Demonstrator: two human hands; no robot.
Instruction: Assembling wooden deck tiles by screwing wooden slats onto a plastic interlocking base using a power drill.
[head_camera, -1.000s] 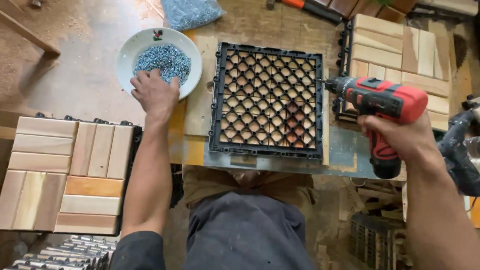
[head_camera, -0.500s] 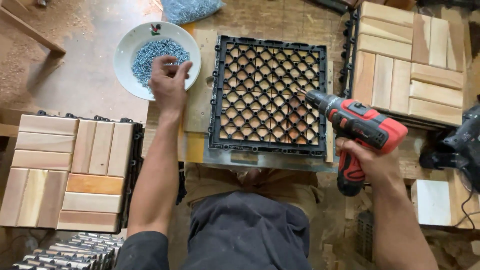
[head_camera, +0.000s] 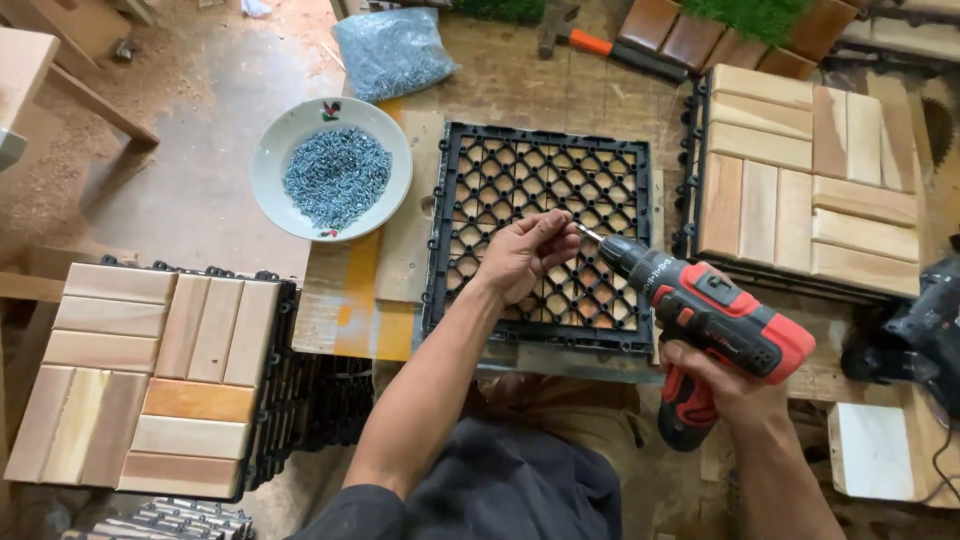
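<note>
A black plastic grid tile base (head_camera: 545, 170) lies flat on the workbench in front of me. My left hand (head_camera: 522, 254) hovers over its middle, fingers pinched on a small screw (head_camera: 563, 222) held at the tip of the drill bit. My right hand (head_camera: 722, 385) grips the handle of a red and black cordless drill (head_camera: 706, 319), which points left toward the pinched screw. A white bowl (head_camera: 280, 150) filled with small grey screws sits to the left of the grid.
A stack of wooden deck tiles (head_camera: 150, 370) stands at the lower left and another stack (head_camera: 810, 180) at the right. A clear bag of screws (head_camera: 390, 50) and a hammer (head_camera: 590, 40) lie at the back. Sawdust covers the floor.
My left hand left the screw bowl and moved right over the grid with a screw. The drill swung down and left, its bit meeting the screw.
</note>
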